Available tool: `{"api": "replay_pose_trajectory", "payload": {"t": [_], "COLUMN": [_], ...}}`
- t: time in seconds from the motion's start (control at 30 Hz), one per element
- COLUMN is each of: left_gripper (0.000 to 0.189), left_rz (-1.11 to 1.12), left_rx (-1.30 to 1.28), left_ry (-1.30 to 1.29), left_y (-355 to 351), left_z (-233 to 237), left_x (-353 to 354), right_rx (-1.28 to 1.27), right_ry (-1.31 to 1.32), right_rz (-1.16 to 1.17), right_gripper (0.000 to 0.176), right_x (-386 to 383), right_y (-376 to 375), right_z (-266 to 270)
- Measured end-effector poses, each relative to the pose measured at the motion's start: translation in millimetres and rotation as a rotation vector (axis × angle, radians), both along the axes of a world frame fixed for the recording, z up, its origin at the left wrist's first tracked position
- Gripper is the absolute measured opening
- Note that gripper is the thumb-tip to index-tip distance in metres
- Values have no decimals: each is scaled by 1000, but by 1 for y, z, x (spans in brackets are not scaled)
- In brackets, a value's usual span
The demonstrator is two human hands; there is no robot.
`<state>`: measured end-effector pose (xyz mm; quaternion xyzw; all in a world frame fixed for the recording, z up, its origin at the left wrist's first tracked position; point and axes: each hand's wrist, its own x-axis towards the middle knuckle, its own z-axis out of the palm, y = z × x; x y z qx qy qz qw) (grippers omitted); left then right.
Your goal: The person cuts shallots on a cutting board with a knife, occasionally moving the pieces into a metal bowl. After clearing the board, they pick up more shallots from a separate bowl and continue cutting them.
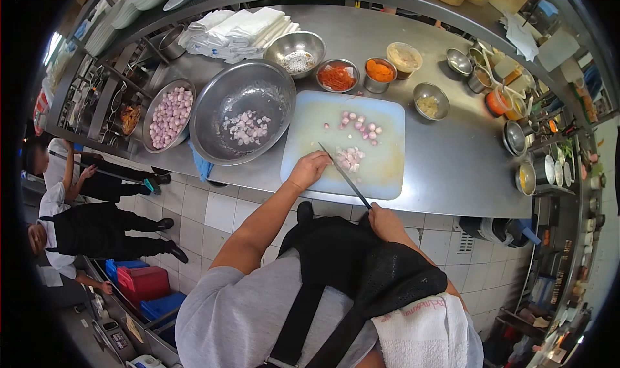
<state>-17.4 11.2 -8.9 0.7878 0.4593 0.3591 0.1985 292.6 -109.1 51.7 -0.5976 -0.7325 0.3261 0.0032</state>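
A pale cutting board (303, 126) lies on the steel counter before me. My right hand (386, 224) is wrapped round the handle of a knife (349, 182), whose blade points up and left over the board. My left hand (310, 169) is closed, fingers bunched near the blade's tip; anything under them is too small to name. Cut shallot pieces (351, 159) lie just right of the blade. Several whole peeled shallots (369, 129) sit farther back on the board. Left of the board, a big steel bowl (242, 84) holds more cut shallots (247, 127).
A bowl of whole shallots (171, 118) stands at the far left. Behind the board are a steel bowl (295, 52), a bowl of red strips (337, 76) and an orange-filled cup (379, 72). White cloths (242, 29) are stacked behind. Two people (84, 229) stand at the left.
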Motion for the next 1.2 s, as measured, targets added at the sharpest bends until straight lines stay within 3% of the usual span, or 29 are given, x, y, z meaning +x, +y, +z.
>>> {"api": "replay_pose_trajectory", "payload": {"t": [0.63, 0.87, 1.2], "left_gripper": [9, 10, 10], "left_rz": [-93, -67, -56], "left_rx": [76, 31, 56], "left_ry": [28, 7, 6], "left_y": [2, 0, -1], "left_z": [13, 13, 11], "left_x": [-3, -2, -2], "right_rx": [-31, -4, -32], "right_ry": [-89, -4, -55], "right_rz": [-33, -19, -50], "right_gripper": [28, 28, 27], "right_x": [9, 9, 18], "right_y": [-19, -16, -30], "right_z": [45, -21, 33]}}
